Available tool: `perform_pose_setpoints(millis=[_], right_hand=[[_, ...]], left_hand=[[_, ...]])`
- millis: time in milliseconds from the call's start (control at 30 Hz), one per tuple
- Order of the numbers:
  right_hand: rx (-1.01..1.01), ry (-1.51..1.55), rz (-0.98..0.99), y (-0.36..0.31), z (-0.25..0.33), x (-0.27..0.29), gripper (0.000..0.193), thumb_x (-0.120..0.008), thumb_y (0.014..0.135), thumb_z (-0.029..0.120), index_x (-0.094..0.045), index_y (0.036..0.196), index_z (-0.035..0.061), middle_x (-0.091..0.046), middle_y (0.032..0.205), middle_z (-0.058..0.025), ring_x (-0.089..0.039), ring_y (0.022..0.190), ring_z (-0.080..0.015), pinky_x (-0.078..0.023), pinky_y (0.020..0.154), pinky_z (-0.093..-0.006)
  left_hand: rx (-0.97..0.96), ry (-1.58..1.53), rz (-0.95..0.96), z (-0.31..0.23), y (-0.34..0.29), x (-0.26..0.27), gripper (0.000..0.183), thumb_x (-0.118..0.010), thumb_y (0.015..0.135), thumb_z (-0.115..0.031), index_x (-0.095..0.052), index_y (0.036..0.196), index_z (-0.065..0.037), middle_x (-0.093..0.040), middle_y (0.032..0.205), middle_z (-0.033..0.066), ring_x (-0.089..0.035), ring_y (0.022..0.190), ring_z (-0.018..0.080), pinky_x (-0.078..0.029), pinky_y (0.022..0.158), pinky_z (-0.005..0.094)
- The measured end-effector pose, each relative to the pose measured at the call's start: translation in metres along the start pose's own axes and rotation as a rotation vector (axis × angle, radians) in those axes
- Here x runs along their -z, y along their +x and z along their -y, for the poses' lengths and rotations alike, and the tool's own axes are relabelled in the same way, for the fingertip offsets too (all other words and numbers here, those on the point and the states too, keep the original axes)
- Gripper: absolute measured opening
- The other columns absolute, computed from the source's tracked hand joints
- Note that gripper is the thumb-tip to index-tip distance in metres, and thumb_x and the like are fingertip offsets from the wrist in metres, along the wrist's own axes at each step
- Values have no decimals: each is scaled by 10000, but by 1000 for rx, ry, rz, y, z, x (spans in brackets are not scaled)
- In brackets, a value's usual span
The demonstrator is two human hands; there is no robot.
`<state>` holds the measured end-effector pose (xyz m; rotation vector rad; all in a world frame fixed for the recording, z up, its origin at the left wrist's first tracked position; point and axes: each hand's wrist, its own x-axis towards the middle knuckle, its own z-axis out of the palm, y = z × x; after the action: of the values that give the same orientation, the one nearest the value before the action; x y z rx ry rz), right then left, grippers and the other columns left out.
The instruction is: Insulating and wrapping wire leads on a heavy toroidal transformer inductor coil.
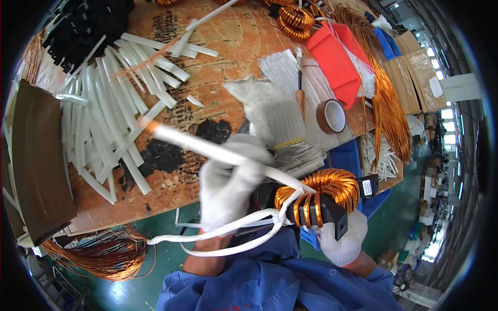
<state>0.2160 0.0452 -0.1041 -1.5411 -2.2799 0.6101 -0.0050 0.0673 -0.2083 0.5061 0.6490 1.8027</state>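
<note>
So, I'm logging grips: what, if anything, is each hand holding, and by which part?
The left hand, blurred, grips a white tube around its middle. The right hand holds the copper coil from its near side, exact contact hidden.

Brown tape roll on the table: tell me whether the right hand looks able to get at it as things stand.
Probably not straight away: the right hand seems busy supporting the copper-wound coil, which sits between it and the tape roll. Nothing covers the roll itself.
</note>
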Motion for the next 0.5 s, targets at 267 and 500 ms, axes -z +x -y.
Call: perform_pose_setpoints(millis=[267, 500], right_hand=[[87, 186, -106, 0, -2, -11, 100, -707, 984, -13, -726, 1082, -6, -747, 856, -161, -758, 728, -339, -580, 659, -407], [119, 489, -66, 12, 7, -19, 68, -680, 1061, 40, -714, 1093, -9, -709, 762, -166, -731, 637, -255, -532, 587, -382]], left_hand=[[75, -362, -271, 19, -76, -8, 301, -713, 1098, -307, -670, 1304, -91, -721, 1290, 190, -720, 1166, 341, -628, 1015, 515], [-204, -130, -416, 40, -120, -51, 532, -682, 1113, -221, -524, 1534, 63, -662, 1467, 215, -631, 1392, 310, -453, 1235, 491]])
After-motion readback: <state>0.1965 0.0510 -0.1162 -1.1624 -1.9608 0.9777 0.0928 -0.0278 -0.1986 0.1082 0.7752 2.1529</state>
